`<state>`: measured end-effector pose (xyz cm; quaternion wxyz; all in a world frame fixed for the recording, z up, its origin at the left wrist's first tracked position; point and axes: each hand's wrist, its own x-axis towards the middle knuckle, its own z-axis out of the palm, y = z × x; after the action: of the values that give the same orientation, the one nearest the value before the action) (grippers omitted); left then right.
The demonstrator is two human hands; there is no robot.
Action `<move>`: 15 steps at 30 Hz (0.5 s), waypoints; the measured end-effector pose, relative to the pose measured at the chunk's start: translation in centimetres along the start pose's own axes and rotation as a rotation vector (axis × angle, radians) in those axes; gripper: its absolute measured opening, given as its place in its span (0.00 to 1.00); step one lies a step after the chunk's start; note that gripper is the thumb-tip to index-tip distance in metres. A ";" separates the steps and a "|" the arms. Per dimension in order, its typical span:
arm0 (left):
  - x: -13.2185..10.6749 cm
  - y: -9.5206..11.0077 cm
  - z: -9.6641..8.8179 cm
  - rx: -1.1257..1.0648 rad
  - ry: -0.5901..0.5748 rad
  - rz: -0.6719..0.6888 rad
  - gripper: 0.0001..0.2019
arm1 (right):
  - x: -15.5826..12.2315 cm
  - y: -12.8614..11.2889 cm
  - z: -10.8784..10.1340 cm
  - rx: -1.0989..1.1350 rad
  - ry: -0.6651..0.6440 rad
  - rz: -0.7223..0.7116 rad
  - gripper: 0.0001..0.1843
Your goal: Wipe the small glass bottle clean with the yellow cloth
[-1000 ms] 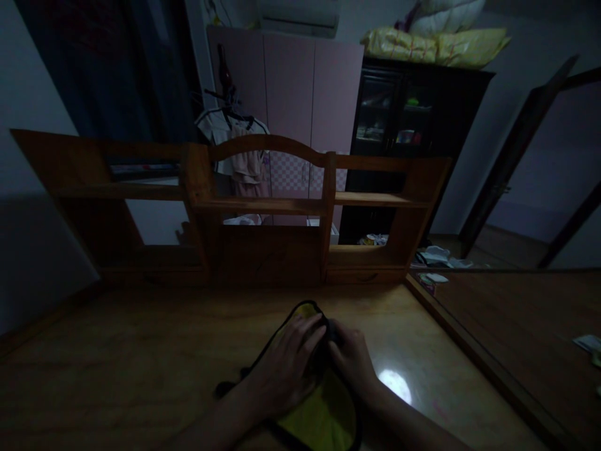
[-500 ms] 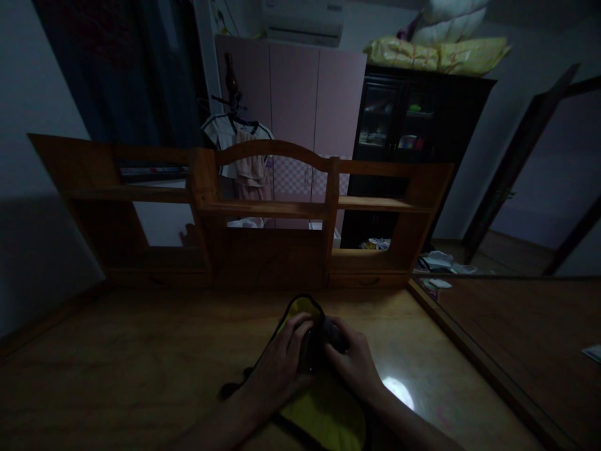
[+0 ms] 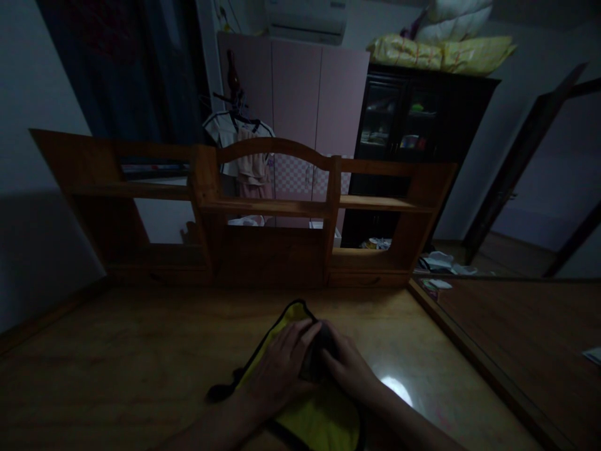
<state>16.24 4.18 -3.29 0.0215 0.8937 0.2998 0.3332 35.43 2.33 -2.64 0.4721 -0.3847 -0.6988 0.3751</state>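
A flat yellow cloth piece with black edging [image 3: 323, 416] lies on the wooden desktop [image 3: 141, 351], slanting away from me. Over its upper half, my left hand [image 3: 284, 357] is curled, its fingers pressing at a dark bundle [image 3: 320, 351]. From the other side my right hand [image 3: 350, 363] grips that bundle, thumb toward the middle. The bundle looks like dark fabric, but the dim light and my fingers hide its exact kind. A black strap end [image 3: 220, 393] sticks out left of the cloth.
A wooden shelf unit [image 3: 270, 205] with small drawers borders the desk's far side. The desk's raised right edge [image 3: 474, 357] runs toward me. Behind stand a pink wardrobe [image 3: 295, 94], a black cabinet [image 3: 455, 125] and hanging clothes [image 3: 251, 156]. A lamp reflection shines on the desktop.
My hands have drawn closer together around the dark bundle, and my left fingers now reach over toward it. The cloth's far end and the strap have shifted slightly left.
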 end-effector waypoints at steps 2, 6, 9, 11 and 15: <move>-0.1 -0.1 0.0 0.051 -0.033 0.043 0.47 | 0.1 -0.3 0.1 -0.080 0.036 -0.045 0.23; -0.2 -0.5 0.4 0.099 -0.006 0.117 0.43 | 0.1 -0.8 -0.3 -0.159 0.075 -0.023 0.21; -0.1 -0.7 0.6 0.098 0.041 0.183 0.42 | -0.1 -0.8 -0.6 -0.207 0.106 0.048 0.21; 0.0 -0.8 0.6 0.110 0.056 0.200 0.41 | -0.2 -0.8 -0.6 -0.210 0.120 0.061 0.21; -0.1 -0.8 0.4 0.146 0.054 0.168 0.41 | -0.1 -1.0 -0.2 -0.108 0.132 0.028 0.21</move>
<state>16.05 4.83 -3.88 -0.0799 0.9055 0.2480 0.3350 35.48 1.89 -1.76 0.4904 -0.4434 -0.6800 0.3171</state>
